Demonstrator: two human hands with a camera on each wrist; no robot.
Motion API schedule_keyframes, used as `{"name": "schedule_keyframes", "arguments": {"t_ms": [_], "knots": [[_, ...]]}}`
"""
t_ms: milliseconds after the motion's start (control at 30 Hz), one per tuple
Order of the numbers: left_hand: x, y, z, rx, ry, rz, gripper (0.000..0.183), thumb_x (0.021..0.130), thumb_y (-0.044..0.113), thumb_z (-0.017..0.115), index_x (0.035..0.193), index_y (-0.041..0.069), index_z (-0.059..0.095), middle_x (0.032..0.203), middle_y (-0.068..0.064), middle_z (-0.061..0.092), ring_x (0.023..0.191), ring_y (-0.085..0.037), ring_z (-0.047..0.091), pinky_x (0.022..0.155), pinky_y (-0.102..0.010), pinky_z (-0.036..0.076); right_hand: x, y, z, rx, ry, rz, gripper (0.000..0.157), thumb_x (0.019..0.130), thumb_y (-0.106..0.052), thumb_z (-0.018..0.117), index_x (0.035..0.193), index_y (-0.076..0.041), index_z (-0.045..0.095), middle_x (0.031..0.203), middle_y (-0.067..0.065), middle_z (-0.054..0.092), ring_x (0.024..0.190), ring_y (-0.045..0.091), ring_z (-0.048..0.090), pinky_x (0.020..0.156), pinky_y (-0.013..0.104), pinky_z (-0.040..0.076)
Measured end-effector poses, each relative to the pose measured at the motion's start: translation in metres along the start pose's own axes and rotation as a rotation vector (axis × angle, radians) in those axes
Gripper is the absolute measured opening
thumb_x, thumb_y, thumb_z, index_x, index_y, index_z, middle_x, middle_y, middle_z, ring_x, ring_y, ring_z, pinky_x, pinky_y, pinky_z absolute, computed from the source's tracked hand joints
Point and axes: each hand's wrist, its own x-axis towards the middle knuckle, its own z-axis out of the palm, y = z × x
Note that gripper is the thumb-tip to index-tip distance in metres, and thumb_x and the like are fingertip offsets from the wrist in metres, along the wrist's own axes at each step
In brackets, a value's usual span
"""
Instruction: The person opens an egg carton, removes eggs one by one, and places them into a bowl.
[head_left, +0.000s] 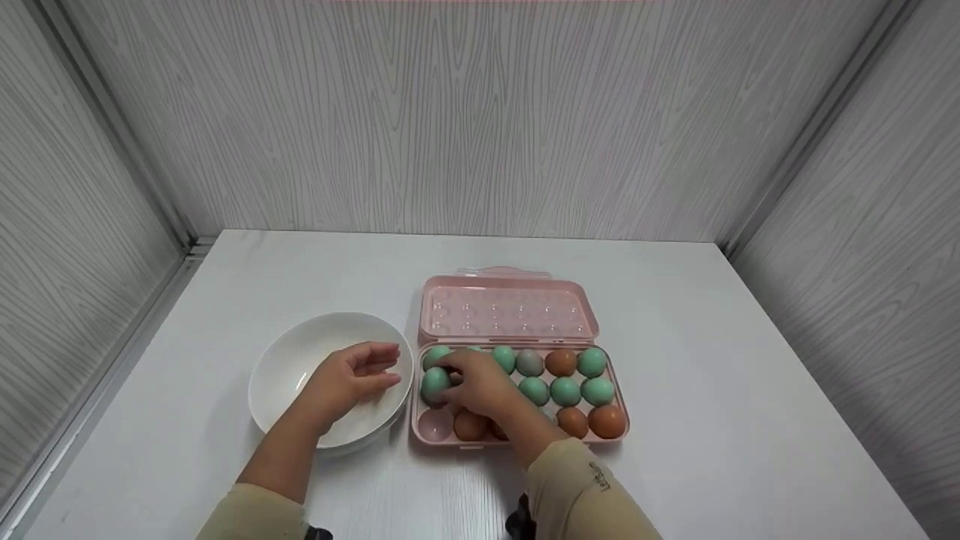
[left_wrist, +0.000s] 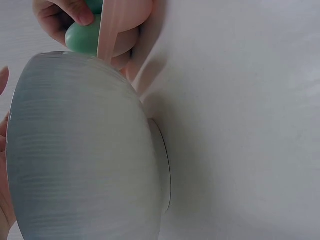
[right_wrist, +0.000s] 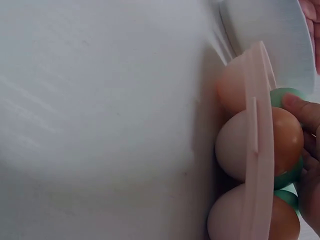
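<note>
At the left end of the pink egg box (head_left: 510,307), the right hand (head_left: 484,381) pinches a green egg (head_left: 435,386), whether clear of its cup I cannot tell; the left hand (head_left: 352,379), fingers loosely curved and thumb apart, holds nothing over the white bowl (head_left: 296,346) left of the box. A light grip on the egg's sides, knuckles kept off its neighbours, seems safest. I count one box, one bowl, and at least eight green eggs including the pinched one, five brown eggs (head_left: 607,422) and two pale eggs (head_left: 529,364); the right hand may hide more.
</note>
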Motion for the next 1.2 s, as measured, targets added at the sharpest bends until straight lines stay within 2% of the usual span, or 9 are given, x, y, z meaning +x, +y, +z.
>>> {"name": "schedule_keyframes", "arguments": {"t_ms": [233,400,600,733,900,1200], "knots": [[0.001,0.003,0.002,-0.006,0.000,0.019,0.055,0.070,0.022,0.072,0.119,0.007,0.051,0.117,-0.010,0.053,0.107,-0.022,0.050,0.085,-0.027,0.043,-0.001,-0.008,-0.013,0.054,0.026,0.026,0.038,0.071,-0.022,0.072,0.106,-0.028,0.059,0.093,-0.019,0.056,0.088,0.012,0.053,0.081,0.028,0.043],[0.001,0.005,0.005,-0.010,0.003,0.013,0.053,0.069,0.023,0.072,0.117,0.011,0.053,0.115,-0.006,0.055,0.105,-0.018,0.052,0.083,-0.028,0.045,-0.002,-0.016,-0.024,0.119,0.039,0.047,0.041,0.070,-0.025,0.072,0.108,-0.030,0.058,0.097,-0.018,0.055,0.091,0.005,0.053,0.082,0.028,0.045],[0.000,0.006,0.009,0.002,-0.011,0.047,0.050,0.069,0.025,0.072,0.114,0.014,0.055,0.112,-0.003,0.056,0.105,-0.019,0.052,0.082,-0.028,0.045,-0.002,-0.031,-0.033,0.161,0.038,0.054,0.041,0.067,-0.034,0.072,0.106,-0.032,0.058,0.098,-0.018,0.054,0.092,0.001,0.052,0.081,0.025,0.045],[0.000,0.011,0.013,-0.007,-0.033,0.077,0.046,0.071,0.020,0.071,0.114,0.014,0.055,0.111,-0.003,0.056,0.105,-0.018,0.052,0.083,-0.028,0.044,-0.003,-0.041,-0.033,0.167,0.036,0.029,0.041,0.066,-0.038,0.072,0.104,-0.035,0.058,0.098,-0.018,0.055,0.092,0.001,0.052,0.081,0.026,0.044],[0.002,0.013,0.018,0.000,-0.055,0.112,0.048,0.071,0.016,0.071,0.116,0.013,0.053,0.112,-0.004,0.054,0.106,-0.019,0.051,0.083,-0.030,0.044,-0.003,-0.049,-0.030,0.162,0.036,-0.020,0.041,0.067,-0.035,0.071,0.106,-0.032,0.059,0.099,-0.018,0.055,0.093,0.002,0.052,0.082,0.024,0.044],[0.003,0.013,0.022,0.035,-0.020,0.125,0.053,0.068,0.024,0.074,0.116,0.021,0.052,0.113,0.002,0.052,0.103,-0.014,0.052,0.081,-0.027,0.045,-0.003,-0.055,-0.030,0.157,0.031,-0.023,0.040,0.069,-0.033,0.071,0.108,-0.030,0.059,0.101,-0.018,0.055,0.094,0.001,0.051,0.082,0.022,0.043]]}}
